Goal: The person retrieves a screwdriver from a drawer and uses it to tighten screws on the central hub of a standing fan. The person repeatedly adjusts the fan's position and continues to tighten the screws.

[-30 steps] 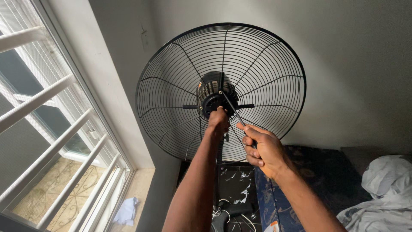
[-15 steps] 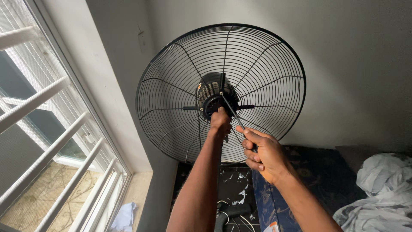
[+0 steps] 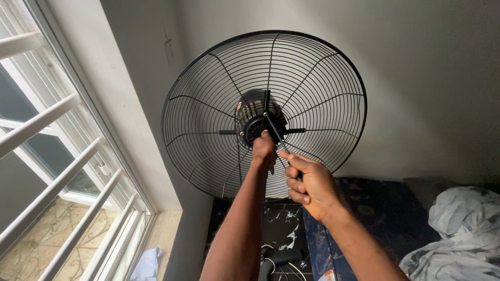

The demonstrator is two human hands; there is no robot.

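Fingers (image 3: 297, 177) curled tight around screwdriver (image 3: 274, 132)

Both forearms are bare right down to the frame edge, no sleeves showing. The left hand (image 3: 264, 149) and right hand (image 3: 307, 183) wear no gloves, rings, watch or wristband.

I'm in a room of a home, most likely a bedroom. Plain grey plastered walls (image 3: 416, 78) meet in a corner beside a tall white-framed window with white horizontal bars (image 3: 57, 171), and a patterned tiled ground shows outside through it. To my right lies a crumpled white bedsheet (image 3: 458, 234) on a dark blue patterned mattress cover (image 3: 380, 208). A large round black wire fan guard (image 3: 219, 104) stands in the corner.
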